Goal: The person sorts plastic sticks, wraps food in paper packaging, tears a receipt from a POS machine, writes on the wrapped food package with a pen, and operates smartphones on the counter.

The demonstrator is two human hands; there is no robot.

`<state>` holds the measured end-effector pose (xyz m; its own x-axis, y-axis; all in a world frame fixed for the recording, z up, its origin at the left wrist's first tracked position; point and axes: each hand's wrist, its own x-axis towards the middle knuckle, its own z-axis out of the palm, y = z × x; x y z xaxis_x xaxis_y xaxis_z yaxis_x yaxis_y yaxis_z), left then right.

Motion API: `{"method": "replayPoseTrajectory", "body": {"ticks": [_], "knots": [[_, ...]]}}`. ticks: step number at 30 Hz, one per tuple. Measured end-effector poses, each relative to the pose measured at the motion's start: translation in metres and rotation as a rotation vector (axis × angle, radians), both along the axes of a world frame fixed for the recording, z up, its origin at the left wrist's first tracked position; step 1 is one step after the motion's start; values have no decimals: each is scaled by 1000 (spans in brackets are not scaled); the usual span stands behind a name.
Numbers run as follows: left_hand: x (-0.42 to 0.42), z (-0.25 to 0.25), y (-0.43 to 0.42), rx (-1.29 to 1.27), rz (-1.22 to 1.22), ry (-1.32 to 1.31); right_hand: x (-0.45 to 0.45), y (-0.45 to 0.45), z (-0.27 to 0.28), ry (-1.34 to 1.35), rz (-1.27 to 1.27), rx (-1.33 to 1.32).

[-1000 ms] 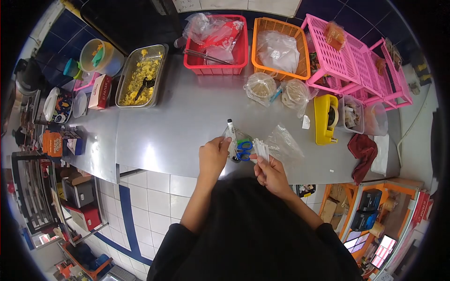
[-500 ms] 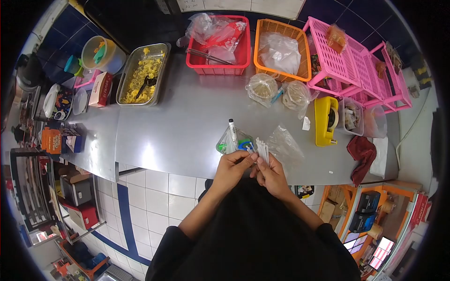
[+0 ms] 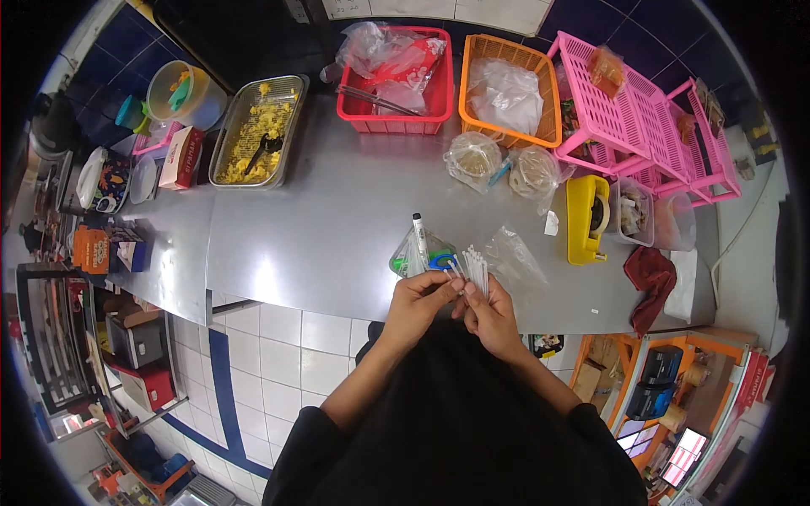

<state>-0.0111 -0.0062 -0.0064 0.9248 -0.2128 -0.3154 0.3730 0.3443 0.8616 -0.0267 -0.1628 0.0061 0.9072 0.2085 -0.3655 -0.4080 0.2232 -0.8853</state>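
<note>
My right hand (image 3: 492,319) is closed around a bundle of thin white sticks with small heads (image 3: 475,266), which stand up out of its fingers. Close against it, my left hand (image 3: 420,305) pinches a few of the same thin sticks (image 3: 454,267), fanned apart from the bundle. Whether they are cable ties or swabs is too small to tell. Just beyond my left hand sits a small clear tray (image 3: 396,258) with more white sticks, a black-capped white marker (image 3: 418,229) and a blue and green item (image 3: 440,258). A crumpled clear plastic bag (image 3: 516,260) lies beside my right hand.
Farther back are a metal tray of yellow food (image 3: 221,160), a red basket (image 3: 396,125), an orange basket (image 3: 514,135) and two bagged bundles (image 3: 472,160). At the right stand a yellow tape dispenser (image 3: 581,223), pink racks (image 3: 603,93) and a dark red cloth (image 3: 651,282).
A few white sticks between my fingers have spread a little farther from the bundle. Both hands stay in nearly the same place.
</note>
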Motion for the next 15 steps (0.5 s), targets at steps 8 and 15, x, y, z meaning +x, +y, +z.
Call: {"method": "replayPoseTrajectory", "body": {"ticks": [8,15], "knots": [[0,-2,-1,-50,-12,15,0,2,4,-9,-30,-10],[0,-2,-1,2,33,10,1,1,3,-13,-30,-19]]}}
